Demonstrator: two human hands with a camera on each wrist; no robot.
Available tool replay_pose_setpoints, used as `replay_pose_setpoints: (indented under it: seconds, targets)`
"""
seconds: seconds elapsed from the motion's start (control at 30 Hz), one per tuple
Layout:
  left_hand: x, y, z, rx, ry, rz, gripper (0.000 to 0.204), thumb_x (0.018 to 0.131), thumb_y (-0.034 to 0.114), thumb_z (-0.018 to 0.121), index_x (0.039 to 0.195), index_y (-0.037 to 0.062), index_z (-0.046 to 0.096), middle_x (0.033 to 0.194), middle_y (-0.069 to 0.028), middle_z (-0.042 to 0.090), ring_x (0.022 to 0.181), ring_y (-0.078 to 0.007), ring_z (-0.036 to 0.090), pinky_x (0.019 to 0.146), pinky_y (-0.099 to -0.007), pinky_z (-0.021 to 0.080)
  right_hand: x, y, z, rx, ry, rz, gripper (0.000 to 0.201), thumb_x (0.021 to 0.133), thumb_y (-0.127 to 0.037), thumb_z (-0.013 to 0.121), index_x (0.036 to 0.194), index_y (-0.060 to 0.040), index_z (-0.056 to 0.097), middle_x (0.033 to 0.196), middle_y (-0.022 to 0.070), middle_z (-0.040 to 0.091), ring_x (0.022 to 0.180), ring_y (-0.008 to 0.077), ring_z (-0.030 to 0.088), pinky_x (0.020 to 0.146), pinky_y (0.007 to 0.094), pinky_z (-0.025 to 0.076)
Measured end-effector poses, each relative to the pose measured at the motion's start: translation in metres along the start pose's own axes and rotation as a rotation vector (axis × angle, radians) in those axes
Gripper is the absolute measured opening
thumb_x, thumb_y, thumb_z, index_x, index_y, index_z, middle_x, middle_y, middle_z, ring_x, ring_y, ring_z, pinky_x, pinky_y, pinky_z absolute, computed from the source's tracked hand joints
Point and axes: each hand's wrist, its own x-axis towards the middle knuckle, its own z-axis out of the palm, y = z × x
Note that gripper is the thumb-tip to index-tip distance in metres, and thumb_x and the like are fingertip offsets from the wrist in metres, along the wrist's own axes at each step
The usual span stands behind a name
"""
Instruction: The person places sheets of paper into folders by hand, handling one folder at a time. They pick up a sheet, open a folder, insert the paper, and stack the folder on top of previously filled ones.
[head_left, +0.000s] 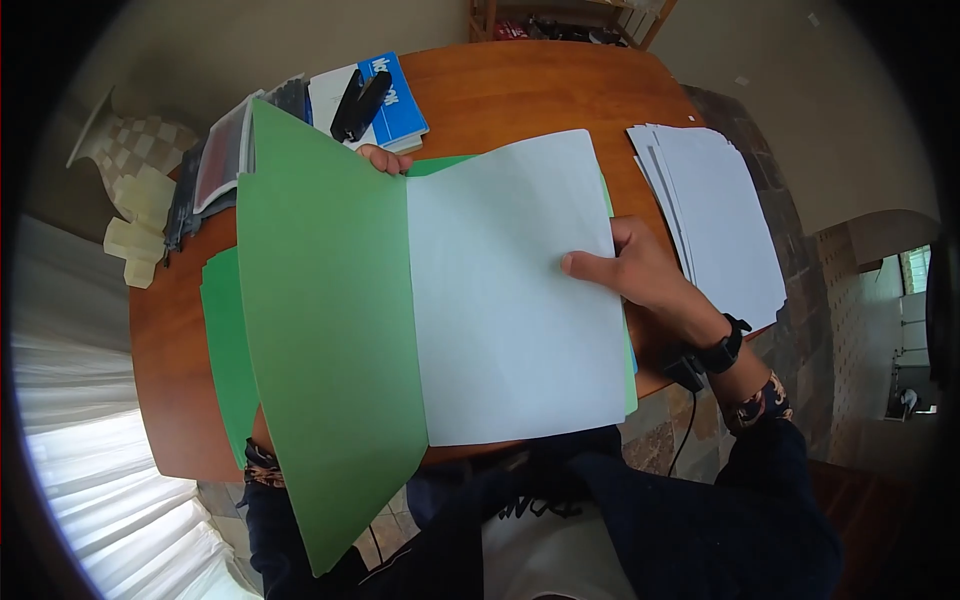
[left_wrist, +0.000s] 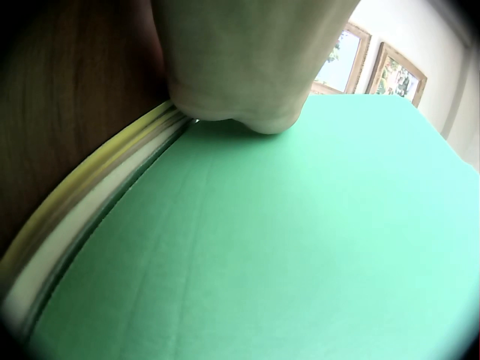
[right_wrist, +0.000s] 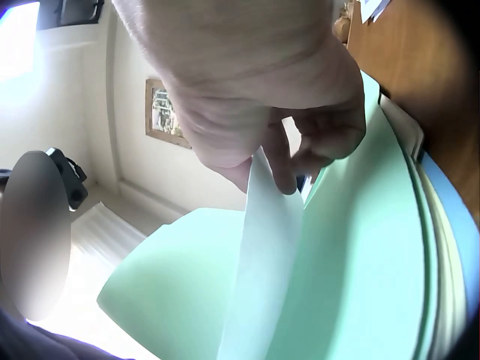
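Note:
A light green folder (head_left: pixel 330 300) stands opened over the table, its left cover tilted up. Against its right side lies a white sheet of paper (head_left: pixel 510 310). My right hand (head_left: pixel 650 270) pinches the sheet's right edge, thumb on top; in the right wrist view the paper bends up between thumb and fingers. Fingers of my left hand (head_left: pixel 386 160) show at the folder's top near the fold, gripping it there, while the raised cover hides most of that hand. The left wrist view has the hand (left_wrist: pixel 240 67) at the folder's fold, beside yellow and cream edges.
To the right lies a stack of white paper (head_left: pixel 715 220). A black stapler (head_left: pixel 360 105) rests on a blue and white notebook (head_left: pixel 400 100) at the back. Darker green folders (head_left: pixel 228 340) lie at left, near plastic-covered packs (head_left: pixel 222 155). Coloured folder edges (right_wrist: pixel 450 247) show beneath.

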Motion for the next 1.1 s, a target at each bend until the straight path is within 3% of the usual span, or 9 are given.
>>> replay_pose_setpoints:
  seconds: [0.1, 0.23, 0.33, 0.47, 0.57, 0.77, 0.9, 1.03, 1.1]
  targets:
    - [0.008, -0.005, -0.015, -0.051, -0.093, -0.001, 0.022, 0.088, 0.024, 0.074, 0.094, 0.0098, 0.058, 0.099, -0.0057, 0.060, 0.118, -0.0228, 0.055, 0.103, -0.0396, 0.048, 0.003, 0.013, 0.002, 0.117, 0.027, -0.156, 0.023, 0.090, -0.010, 0.067, 0.109, 0.0037, 0.066, 0.095, 0.0067, 0.070, 0.085, 0.0119, 0.066, 0.078, 0.0277, 0.053]
    - [0.011, 0.001, -0.022, -0.087, -0.192, -0.129, 0.022, 0.089, 0.023, 0.073, 0.098, 0.0084, 0.060, 0.103, -0.0084, 0.062, 0.122, -0.0231, 0.055, 0.103, -0.0413, 0.051, 0.001, 0.037, -0.017, 0.126, 0.088, -0.134, 0.018, 0.091, -0.008, 0.063, 0.107, 0.0014, 0.066, 0.091, 0.0024, 0.067, 0.078, 0.0091, 0.062, 0.068, 0.0269, 0.052]
    - [0.007, 0.001, -0.022, -0.129, -0.190, -0.163, 0.022, 0.091, 0.025, 0.069, 0.101, 0.0079, 0.059, 0.104, -0.0077, 0.061, 0.125, -0.0234, 0.053, 0.105, -0.0425, 0.051, -0.005, 0.055, -0.063, 0.185, 0.236, -0.117, 0.017, 0.089, -0.005, 0.062, 0.103, 0.0027, 0.067, 0.083, 0.0040, 0.068, 0.066, 0.0091, 0.063, 0.063, 0.0257, 0.053]
    - [0.010, -0.004, -0.029, -0.066, -0.275, -0.146, 0.023, 0.094, 0.027, 0.066, 0.103, 0.0083, 0.057, 0.107, -0.0058, 0.059, 0.128, -0.0222, 0.051, 0.107, -0.0437, 0.050, -0.020, 0.089, -0.150, 0.091, 0.381, -0.055, 0.022, 0.085, -0.004, 0.063, 0.105, 0.0039, 0.065, 0.088, 0.0077, 0.070, 0.069, 0.0119, 0.064, 0.069, 0.0291, 0.055]
    - [0.011, -0.016, -0.029, -0.245, -0.338, -0.107, 0.023, 0.095, 0.029, 0.065, 0.103, 0.0086, 0.057, 0.106, -0.0051, 0.059, 0.127, -0.0213, 0.051, 0.109, -0.0439, 0.048, -0.036, 0.092, -0.201, 0.051, 0.453, 0.053, 0.023, 0.084, -0.004, 0.062, 0.106, 0.0034, 0.064, 0.090, 0.0078, 0.069, 0.072, 0.0135, 0.065, 0.071, 0.0289, 0.054]
    - [0.017, -0.012, -0.040, -0.204, -0.290, -0.171, 0.022, 0.089, 0.023, 0.073, 0.102, 0.0107, 0.061, 0.106, -0.0051, 0.062, 0.124, -0.0213, 0.055, 0.106, -0.0468, 0.051, -0.048, 0.128, -0.290, -0.030, 0.410, 0.257, 0.024, 0.081, -0.004, 0.062, 0.105, 0.0007, 0.064, 0.092, 0.0065, 0.067, 0.080, 0.0165, 0.065, 0.072, 0.0298, 0.053]
    - [0.009, -0.010, -0.030, -0.201, -0.277, -0.156, 0.026, 0.087, 0.027, 0.074, 0.102, 0.0114, 0.060, 0.106, -0.0035, 0.061, 0.127, -0.0204, 0.051, 0.108, -0.0470, 0.047, -0.036, 0.132, -0.296, -0.163, 0.501, 0.341, 0.027, 0.080, -0.011, 0.067, 0.106, -0.0014, 0.066, 0.096, 0.0050, 0.065, 0.091, 0.0157, 0.061, 0.080, 0.0305, 0.049]
    - [0.010, -0.012, -0.032, -0.127, -0.238, -0.091, 0.026, 0.088, 0.027, 0.073, 0.101, 0.0116, 0.058, 0.104, -0.0028, 0.057, 0.125, -0.0208, 0.049, 0.107, -0.0448, 0.047, -0.022, 0.135, -0.292, -0.104, 0.485, 0.258, 0.034, 0.079, -0.012, 0.068, 0.112, -0.0022, 0.066, 0.095, 0.0044, 0.065, 0.089, 0.0172, 0.061, 0.079, 0.0294, 0.049]
    - [0.014, -0.014, -0.036, -0.134, -0.264, -0.069, 0.024, 0.089, 0.026, 0.072, 0.101, 0.0115, 0.057, 0.103, -0.0028, 0.056, 0.125, -0.0213, 0.048, 0.107, -0.0438, 0.047, -0.021, 0.120, -0.282, -0.207, 0.582, 0.281, 0.037, 0.082, -0.013, 0.067, 0.116, -0.0005, 0.065, 0.097, 0.0074, 0.067, 0.090, 0.0194, 0.063, 0.080, 0.0312, 0.050]
